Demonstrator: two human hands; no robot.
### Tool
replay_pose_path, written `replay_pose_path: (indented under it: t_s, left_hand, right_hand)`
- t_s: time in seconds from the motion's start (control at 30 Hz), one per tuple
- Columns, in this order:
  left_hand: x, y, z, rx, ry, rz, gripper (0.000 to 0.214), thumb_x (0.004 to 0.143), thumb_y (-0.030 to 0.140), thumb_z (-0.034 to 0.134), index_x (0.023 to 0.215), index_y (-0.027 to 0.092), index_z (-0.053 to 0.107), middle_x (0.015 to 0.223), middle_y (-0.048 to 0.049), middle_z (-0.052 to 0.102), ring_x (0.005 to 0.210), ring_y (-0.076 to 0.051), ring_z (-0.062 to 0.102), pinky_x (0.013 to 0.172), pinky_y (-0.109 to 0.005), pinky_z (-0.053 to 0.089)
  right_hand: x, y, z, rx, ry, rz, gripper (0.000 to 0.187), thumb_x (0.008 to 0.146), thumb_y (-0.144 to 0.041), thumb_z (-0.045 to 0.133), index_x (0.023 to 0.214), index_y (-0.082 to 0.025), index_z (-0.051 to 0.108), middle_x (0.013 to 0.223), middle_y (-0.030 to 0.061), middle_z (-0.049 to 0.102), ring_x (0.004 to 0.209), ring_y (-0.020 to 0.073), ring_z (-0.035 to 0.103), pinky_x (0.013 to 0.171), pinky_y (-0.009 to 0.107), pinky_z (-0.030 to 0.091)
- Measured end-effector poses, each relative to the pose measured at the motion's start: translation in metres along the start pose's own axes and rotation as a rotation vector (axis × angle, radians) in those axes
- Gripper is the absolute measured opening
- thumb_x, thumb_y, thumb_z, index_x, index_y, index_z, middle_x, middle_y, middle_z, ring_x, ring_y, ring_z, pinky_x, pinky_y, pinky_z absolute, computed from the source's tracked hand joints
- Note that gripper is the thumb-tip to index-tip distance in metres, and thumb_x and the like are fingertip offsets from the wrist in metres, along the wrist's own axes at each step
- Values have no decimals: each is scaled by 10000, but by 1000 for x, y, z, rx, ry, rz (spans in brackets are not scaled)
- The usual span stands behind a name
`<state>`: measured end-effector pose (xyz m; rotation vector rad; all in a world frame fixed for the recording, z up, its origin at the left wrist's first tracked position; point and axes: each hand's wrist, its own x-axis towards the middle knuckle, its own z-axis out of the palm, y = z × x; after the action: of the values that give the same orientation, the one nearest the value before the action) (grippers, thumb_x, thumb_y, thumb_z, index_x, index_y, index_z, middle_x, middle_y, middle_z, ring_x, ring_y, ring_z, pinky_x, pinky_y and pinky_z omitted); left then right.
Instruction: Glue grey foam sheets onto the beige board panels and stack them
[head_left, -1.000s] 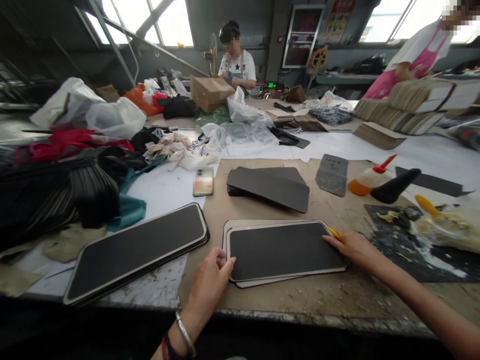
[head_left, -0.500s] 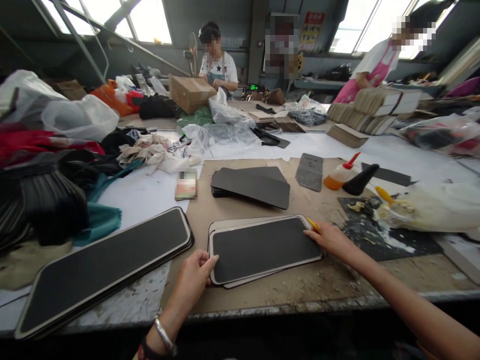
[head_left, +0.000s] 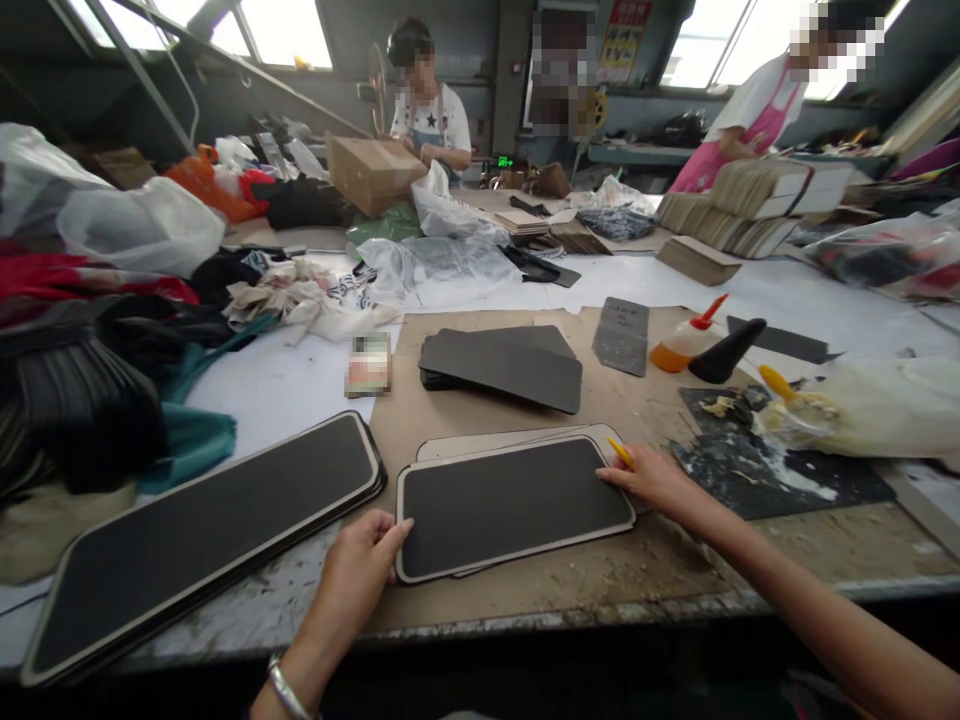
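Observation:
A black rounded panel with a pale border point(head_left: 510, 510) lies in front of me, on top of pale rounded boards point(head_left: 450, 448). My left hand point(head_left: 367, 560) pinches its left end, thumb on the upper face and fingers beneath. At the right end my right hand point(head_left: 645, 475) has its fingertips on the panel's edge, with a slim yellow tool point(head_left: 621, 453) tucked in the same grip; its kind I cannot make out. To the left rests a stack of similar bordered panels point(head_left: 217, 530). Behind the held panel are loose plain black panels point(head_left: 502, 368).
At the right stand a glue bottle with a red nozzle point(head_left: 686, 338), a black cone-shaped thing point(head_left: 724, 355) and a glue-smeared black board point(head_left: 787, 465). Fabric piles point(head_left: 75, 390) crowd the left. Two people work across the table, near a cardboard box point(head_left: 375, 172) and bundled boards point(head_left: 765, 195).
Both hands have drawn the bordered panel left and slightly toward me, baring more of the pale boards beneath. The view has shifted slightly.

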<state>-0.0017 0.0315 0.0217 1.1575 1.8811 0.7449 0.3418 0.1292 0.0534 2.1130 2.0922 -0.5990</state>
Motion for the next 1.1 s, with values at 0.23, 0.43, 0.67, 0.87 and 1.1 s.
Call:
replay_pose_path:
  t_s: [0.23,0.43,0.67,0.87,1.1]
  left_hand:
    - [1,0,2,0,34,3,298,669,469,513,538,204,478,380,45,447,384,-124,448,435,-232,313]
    - [1,-1,2,6,13,2,286,691,452,490,550,204,465,366,52,432,371,-118,435,439,-228,306]
    - [-1,4,1,30,-3,-32,299,694,472,477,556,207,471,343,49,433,336,-117,416,416,-227,287]
    - [-2,7,-3,50,-51,-36,488,634,683,440,572,202,496,331,14,466,309,-130,405,380,-236,267]
    - [2,13,-4,-29,-69,-97,706,412,852,441,648,190,504,331,42,443,269,-113,366,328,-220,215]
  right_hand:
    - [12,17,15,10,68,-23,250,740,-392,563,586,-202,514,589,40,626,570,189,574,518,263,370]
    - [16,24,21,27,74,-48,267,738,-426,550,599,-200,520,580,36,612,569,196,573,522,270,368]
    - [12,16,13,8,39,-17,263,746,-409,557,595,-198,515,603,48,620,591,195,580,533,263,360]
    - [3,4,3,61,-1,11,236,741,-382,563,632,-175,540,637,41,612,624,175,564,553,243,345]
    - [0,4,-2,276,-87,36,262,702,-374,572,574,-172,467,507,-27,452,506,107,422,483,225,273]
